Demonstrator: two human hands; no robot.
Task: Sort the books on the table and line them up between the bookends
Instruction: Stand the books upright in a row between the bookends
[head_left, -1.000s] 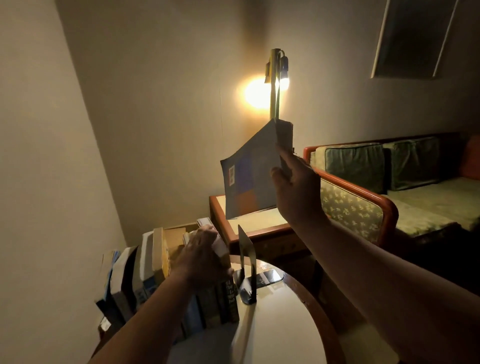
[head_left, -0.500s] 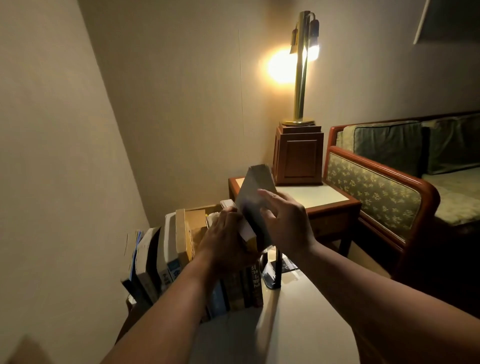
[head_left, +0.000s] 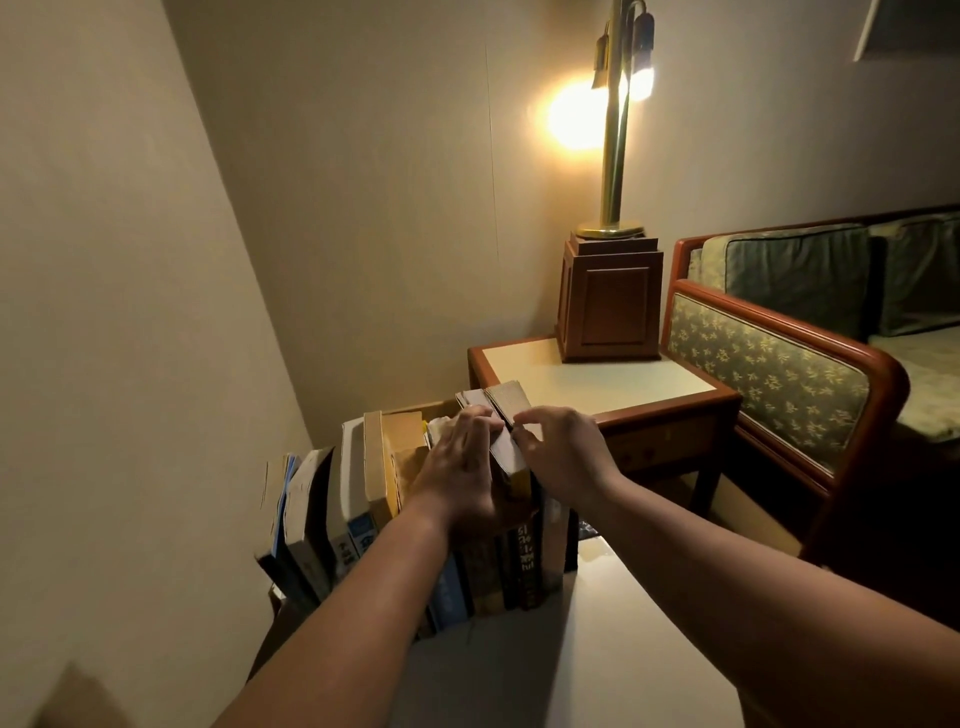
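A row of upright books (head_left: 358, 499) stands at the far left of the pale round table (head_left: 597, 649), against the wall. At the row's right end sits a thin book (head_left: 511, 402) with only its top edge showing. My left hand (head_left: 457, 467) lies over the tops of the middle books and holds them. My right hand (head_left: 561, 452) pinches the thin book's top edge from the right. A dark bookend (head_left: 571, 540) shows just beyond the last spine. The left bookend is hidden.
Close on the left rises a beige wall (head_left: 130, 312). Behind the books stands a wooden side table (head_left: 597, 384) with a lit brass lamp (head_left: 615, 156) on a wooden pedestal (head_left: 608, 301). A wood-framed sofa (head_left: 769, 374) fills the right.
My right hand brought the thin book down from head height and slid it into the right end of the row. My left hand stayed on the books. The camera tilted down.
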